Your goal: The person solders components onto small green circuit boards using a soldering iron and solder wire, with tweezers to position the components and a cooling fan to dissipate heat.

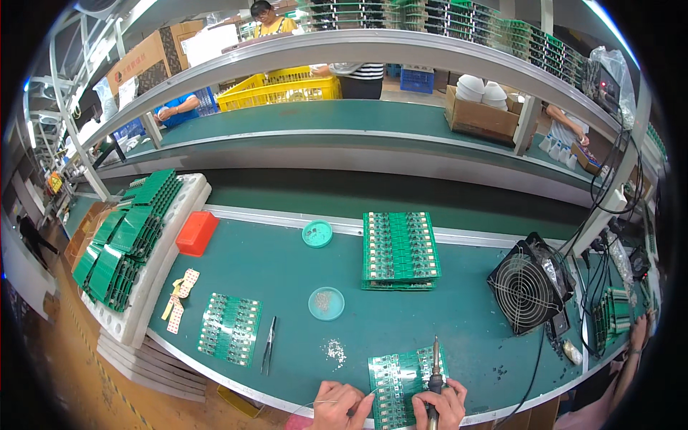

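My right hand (pixel 443 405) is closed around the handle of a soldering iron (pixel 435 362), whose metal tip points up and away over a green circuit board panel (pixel 387 387). At that panel's left edge, my left hand (pixel 340 406) is closed in a pinch on a thin wire that looks like solder wire (pixel 309 403); its end is hidden by the fingers. Small white parts (pixel 334 353) lie loose just beyond the left hand. Metal tweezers (pixel 268 346) rest farther left, beside another circuit board panel (pixel 229 328).
Stacked panels (pixel 400 251) stand behind the work, beside two teal dishes (pixel 317 233) (pixel 326 304). A black fan (pixel 527 287) with cables is at right. At left are a red bin (pixel 196 233), taped strips (pixel 179 299) and boards on white foam (pixel 154 287). Co-workers sit beyond the shelf.
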A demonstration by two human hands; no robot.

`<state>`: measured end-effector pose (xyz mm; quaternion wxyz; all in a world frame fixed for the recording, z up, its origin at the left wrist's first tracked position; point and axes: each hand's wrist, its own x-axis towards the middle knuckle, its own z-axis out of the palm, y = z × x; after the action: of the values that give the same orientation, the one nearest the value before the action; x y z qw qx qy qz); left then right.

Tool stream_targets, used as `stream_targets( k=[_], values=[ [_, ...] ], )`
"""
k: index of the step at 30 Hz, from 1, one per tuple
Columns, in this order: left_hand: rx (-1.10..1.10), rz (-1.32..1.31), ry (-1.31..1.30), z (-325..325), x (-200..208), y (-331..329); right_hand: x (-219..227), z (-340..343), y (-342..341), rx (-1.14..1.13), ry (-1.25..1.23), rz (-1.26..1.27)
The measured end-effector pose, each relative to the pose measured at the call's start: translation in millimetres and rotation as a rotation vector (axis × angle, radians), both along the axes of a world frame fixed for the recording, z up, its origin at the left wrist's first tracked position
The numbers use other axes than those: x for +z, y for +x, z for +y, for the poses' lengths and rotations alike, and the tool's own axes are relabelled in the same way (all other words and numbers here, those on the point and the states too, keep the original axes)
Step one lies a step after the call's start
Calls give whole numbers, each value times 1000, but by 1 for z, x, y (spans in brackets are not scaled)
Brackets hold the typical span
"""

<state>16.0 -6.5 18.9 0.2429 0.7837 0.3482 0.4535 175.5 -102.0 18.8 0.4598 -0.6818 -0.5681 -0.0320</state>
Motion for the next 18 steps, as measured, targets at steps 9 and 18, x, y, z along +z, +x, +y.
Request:
stream_targets(
  k=[9, 18],
  values=[
    [-21, 29, 57, 0, 0, 2, 3, 0, 1, 3, -5, 7],
    [-31, 55, 127, -1, -5, 3, -2, -3, 1, -6, 28, 16]
  ],
)
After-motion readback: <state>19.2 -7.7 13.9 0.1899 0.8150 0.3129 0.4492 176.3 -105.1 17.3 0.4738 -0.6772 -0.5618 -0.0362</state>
